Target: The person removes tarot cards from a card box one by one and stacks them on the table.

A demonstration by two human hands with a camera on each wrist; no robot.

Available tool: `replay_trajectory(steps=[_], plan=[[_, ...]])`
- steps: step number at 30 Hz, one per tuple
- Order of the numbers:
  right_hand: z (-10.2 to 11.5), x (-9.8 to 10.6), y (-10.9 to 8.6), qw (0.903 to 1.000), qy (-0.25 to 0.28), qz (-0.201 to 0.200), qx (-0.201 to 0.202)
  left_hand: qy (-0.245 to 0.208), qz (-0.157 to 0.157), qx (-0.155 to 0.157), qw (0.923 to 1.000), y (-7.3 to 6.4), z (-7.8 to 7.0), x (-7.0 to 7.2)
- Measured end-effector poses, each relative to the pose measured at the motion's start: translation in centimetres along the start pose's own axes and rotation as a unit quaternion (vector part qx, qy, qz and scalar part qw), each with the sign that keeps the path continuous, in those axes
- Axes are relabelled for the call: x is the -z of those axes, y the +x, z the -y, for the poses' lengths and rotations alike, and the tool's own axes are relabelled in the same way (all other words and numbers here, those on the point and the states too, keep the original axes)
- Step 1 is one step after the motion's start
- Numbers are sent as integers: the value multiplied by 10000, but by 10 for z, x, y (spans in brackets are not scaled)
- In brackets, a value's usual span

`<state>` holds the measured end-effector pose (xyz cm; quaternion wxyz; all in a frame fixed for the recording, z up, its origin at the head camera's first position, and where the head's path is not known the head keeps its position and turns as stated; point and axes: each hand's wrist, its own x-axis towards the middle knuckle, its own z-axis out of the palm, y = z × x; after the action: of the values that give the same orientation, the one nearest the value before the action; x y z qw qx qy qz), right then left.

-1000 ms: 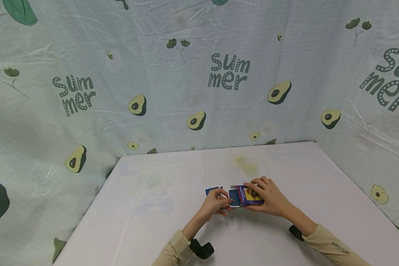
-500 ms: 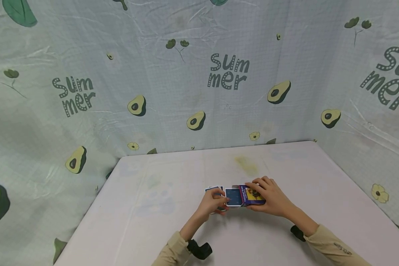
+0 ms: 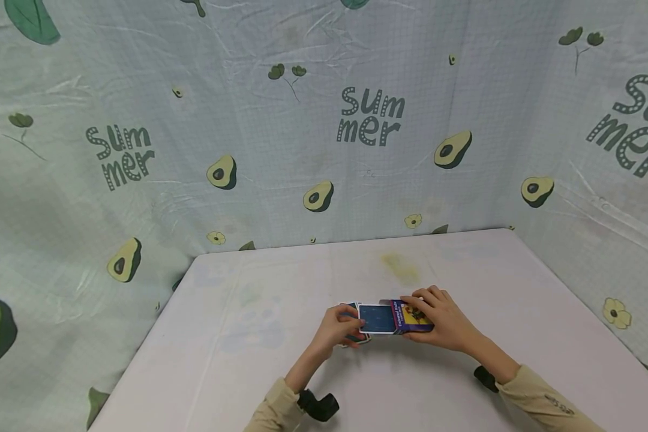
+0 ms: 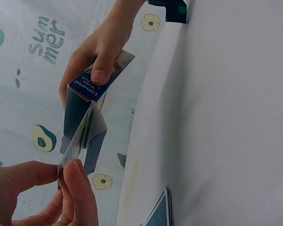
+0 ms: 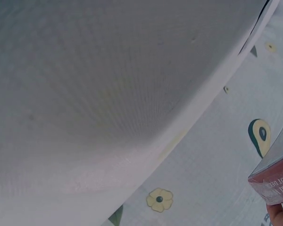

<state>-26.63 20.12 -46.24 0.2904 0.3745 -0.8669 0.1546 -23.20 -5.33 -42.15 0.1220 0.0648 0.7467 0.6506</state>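
Note:
My right hand (image 3: 445,323) grips a purple and yellow tarot card box (image 3: 402,318) above the table, its mouth facing left. A blue-backed card (image 3: 377,319) reaches far out of that mouth. My left hand (image 3: 332,329) pinches the card's outer end between thumb and fingers, as the left wrist view shows with the fingertips (image 4: 75,172) at its edge. More cards (image 4: 86,132) show inside the box mouth. Under the left hand lies a small pile of cards (image 3: 363,339) on the table, partly hidden by the hand. In the right wrist view only a corner of the box (image 5: 276,181) appears.
A white-covered table (image 3: 248,372) spreads out beneath both hands. Behind it and at both sides hangs a pale cloth (image 3: 270,138) printed with avocados. Each wrist wears a black camera mount (image 3: 318,407).
My left hand has moved left, drawing the card further out of the box, so much more of its blue back shows. The right hand and box have shifted slightly right. The pile stays put.

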Motion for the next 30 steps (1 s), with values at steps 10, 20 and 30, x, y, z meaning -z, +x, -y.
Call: replay_trajectory(steps=[10,20,30], plan=[[-1,2,1,10000,-25,-22,37,-28,30,-54,10000,-6,-7,6],[-3,2,0,10000,-2,12,19,94,-110,34,9999,-8,-11,12],[-3,2,0,10000,34,74,-21,151,-199,69,9997,2,3,19]])
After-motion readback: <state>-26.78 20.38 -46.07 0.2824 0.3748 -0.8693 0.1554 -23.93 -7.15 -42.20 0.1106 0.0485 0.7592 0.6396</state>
